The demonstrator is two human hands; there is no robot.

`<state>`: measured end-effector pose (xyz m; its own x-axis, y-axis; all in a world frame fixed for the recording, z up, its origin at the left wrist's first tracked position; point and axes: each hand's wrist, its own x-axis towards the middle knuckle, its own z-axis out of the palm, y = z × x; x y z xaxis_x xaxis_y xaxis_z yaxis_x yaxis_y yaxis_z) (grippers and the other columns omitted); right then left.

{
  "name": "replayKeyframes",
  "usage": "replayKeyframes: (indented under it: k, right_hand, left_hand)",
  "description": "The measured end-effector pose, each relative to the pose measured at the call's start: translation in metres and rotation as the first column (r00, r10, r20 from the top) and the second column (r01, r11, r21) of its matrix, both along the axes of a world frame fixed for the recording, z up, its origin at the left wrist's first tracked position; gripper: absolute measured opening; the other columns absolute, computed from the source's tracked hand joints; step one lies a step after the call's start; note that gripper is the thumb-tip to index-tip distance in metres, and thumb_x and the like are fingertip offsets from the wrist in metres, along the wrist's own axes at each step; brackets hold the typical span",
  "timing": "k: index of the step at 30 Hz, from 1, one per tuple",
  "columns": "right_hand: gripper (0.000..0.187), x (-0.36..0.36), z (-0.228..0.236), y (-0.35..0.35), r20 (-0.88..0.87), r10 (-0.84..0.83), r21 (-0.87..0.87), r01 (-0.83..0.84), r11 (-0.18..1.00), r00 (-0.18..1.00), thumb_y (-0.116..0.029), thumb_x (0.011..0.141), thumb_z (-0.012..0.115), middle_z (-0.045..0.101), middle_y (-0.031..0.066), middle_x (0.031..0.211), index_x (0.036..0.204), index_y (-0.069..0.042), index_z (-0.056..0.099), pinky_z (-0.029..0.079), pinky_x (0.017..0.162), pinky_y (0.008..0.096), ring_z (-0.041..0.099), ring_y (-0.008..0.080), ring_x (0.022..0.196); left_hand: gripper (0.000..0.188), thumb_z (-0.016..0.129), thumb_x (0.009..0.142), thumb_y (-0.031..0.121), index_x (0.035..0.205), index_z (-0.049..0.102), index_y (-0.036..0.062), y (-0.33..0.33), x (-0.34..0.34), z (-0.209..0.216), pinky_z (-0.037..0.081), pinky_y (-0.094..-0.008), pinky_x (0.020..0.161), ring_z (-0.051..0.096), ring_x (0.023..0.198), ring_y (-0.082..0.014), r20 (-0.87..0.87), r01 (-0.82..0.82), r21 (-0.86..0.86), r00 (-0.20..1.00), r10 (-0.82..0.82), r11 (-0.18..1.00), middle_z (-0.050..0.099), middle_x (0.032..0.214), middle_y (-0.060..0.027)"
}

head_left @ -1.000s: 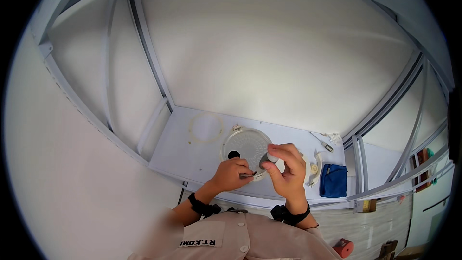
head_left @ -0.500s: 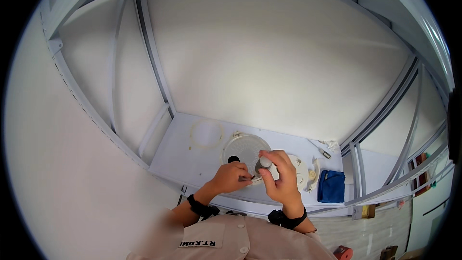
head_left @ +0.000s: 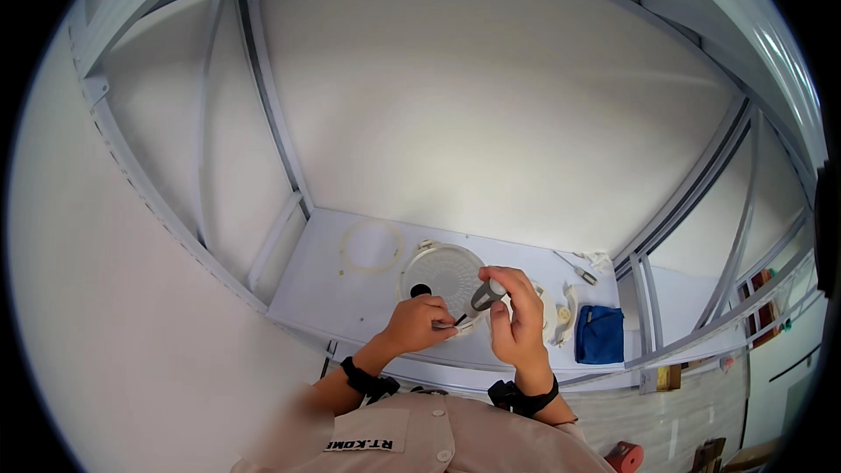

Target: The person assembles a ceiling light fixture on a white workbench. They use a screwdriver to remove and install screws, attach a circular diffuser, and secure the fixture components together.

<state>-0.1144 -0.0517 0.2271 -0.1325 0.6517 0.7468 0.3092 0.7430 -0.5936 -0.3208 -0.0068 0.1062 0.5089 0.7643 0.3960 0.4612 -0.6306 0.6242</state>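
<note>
A screwdriver with a grey handle is gripped by my right hand. It is tilted, with its shaft slanting down and left toward the near rim of a round translucent ribbed cover. My left hand is closed at that rim, with its fingertips pinched beside the screwdriver's tip. What those fingertips hold is too small to make out. A black round piece shows on the cover's left side, just beyond my left hand.
Right of my right hand lie a white curved part and a blue folded cloth. Another screwdriver rests farther back, near a crumpled white scrap. A thin yellowish ring lies at the left. Frame posts border the table.
The screwdriver has gone from nearly upright to leaning, its handle swung slightly right and its shaft now visible. My left hand stays at the rim. The whole view has shifted a little.
</note>
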Motion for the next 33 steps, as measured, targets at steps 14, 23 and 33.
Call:
replayKeyframes:
  k: [14,23,33]
  right_hand:
    - [0.049,-0.010,0.002,-0.003,-0.010,-0.006,0.078,0.007,0.997,1.000,-0.001,0.086,0.080,0.066,0.0188,0.120,0.134,0.001,0.069,0.055,0.089,0.0365,0.067,0.0307,0.103]
    - [0.059,-0.002,-0.007,0.000,0.070,0.027,0.011,-0.028,1.000,0.997,-0.001,0.090,0.074,0.063,0.0245,0.136,0.147,0.002,0.058,0.054,0.097,0.0434,0.066,0.0337,0.114]
    - [0.058,-0.006,-0.013,-0.001,0.141,-0.085,-0.007,0.087,0.996,0.986,0.000,0.088,0.074,0.067,0.0242,0.126,0.144,0.002,0.059,0.054,0.100,0.0413,0.068,0.0353,0.117]
  left_hand:
    - [0.013,0.090,0.076,0.027,0.081,0.083,0.0170,0.002,-0.002,-0.010,0.056,-0.0357,0.066,0.068,0.079,-0.0205,0.064,-0.037,0.176,0.998,0.027,0.984,0.072,0.084,0.0040]
    - [0.018,0.093,0.073,0.026,0.080,0.081,0.0144,0.001,-0.004,-0.007,0.054,-0.0360,0.064,0.066,0.075,-0.0217,0.108,-0.012,0.174,0.994,-0.008,0.985,0.073,0.084,0.0014]
    - [0.017,0.091,0.073,0.024,0.076,0.078,0.0139,0.003,-0.008,-0.001,0.055,-0.0357,0.066,0.068,0.077,-0.0202,0.096,-0.015,0.121,0.995,0.004,0.992,0.072,0.082,0.0035]
